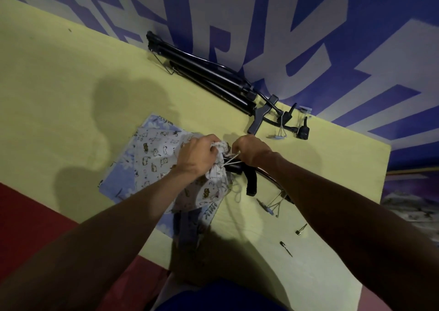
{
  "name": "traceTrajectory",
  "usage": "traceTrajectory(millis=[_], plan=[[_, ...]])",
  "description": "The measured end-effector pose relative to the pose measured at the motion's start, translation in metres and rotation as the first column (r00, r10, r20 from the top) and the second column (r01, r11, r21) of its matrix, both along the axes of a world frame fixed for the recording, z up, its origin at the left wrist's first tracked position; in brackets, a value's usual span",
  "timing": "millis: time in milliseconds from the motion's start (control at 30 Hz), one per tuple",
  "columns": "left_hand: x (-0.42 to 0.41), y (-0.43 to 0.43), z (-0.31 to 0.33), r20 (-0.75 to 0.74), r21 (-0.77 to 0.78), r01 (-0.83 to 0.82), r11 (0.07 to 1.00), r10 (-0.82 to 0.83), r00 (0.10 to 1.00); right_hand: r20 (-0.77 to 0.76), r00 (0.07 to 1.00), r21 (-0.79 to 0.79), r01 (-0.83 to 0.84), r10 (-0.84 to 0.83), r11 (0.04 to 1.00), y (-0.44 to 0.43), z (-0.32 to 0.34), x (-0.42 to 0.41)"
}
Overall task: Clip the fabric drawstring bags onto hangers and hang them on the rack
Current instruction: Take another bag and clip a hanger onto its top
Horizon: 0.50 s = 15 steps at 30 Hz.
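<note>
A white drawstring bag printed with small cats (154,156) lies on top of a blue floral bag (118,182) on the yellow-green table (59,84). My left hand (197,155) is bunched around the white bag's gathered mouth. My right hand (251,150) pinches the bag's white drawstring, which runs taut between both hands. A black hanger (251,182) with wire clips lies under my right wrist, partly hidden. A stack of black hangers (213,75) rests along the table's far edge.
Loose metal clips (270,207) and small dark pieces (300,228) lie on the table at the right. Another clip (280,132) sits by the stacked hangers. A blue and grey patterned wall stands behind. Red floor shows at the lower left.
</note>
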State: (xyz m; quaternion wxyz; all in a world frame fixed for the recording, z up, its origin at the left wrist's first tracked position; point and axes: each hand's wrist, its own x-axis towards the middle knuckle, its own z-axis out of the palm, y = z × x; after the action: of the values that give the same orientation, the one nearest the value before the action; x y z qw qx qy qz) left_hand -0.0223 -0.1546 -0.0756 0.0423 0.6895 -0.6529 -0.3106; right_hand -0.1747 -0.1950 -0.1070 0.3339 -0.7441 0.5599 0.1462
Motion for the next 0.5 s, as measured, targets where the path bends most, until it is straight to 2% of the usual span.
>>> traceTrajectory(millis=[200, 333, 500], plan=[[0.013, -0.008, 0.022, -0.265, 0.082, -0.033, 0.996, 0.054, 0.963, 0.126, 0.992, -0.056, -0.021, 0.028, 0.998, -0.005, 0.040, -0.003], [0.018, -0.011, 0.052, -0.301, 0.043, -0.054, 0.998, 0.064, 0.951, 0.178, 0.981, -0.076, -0.061, 0.074, 0.995, -0.007, 0.081, -0.007], [0.018, -0.008, 0.091, -0.323, -0.002, -0.072, 0.997, 0.068, 0.944, 0.269, 0.963, -0.198, 0.045, 0.011, 0.979, -0.001, 0.129, -0.002]])
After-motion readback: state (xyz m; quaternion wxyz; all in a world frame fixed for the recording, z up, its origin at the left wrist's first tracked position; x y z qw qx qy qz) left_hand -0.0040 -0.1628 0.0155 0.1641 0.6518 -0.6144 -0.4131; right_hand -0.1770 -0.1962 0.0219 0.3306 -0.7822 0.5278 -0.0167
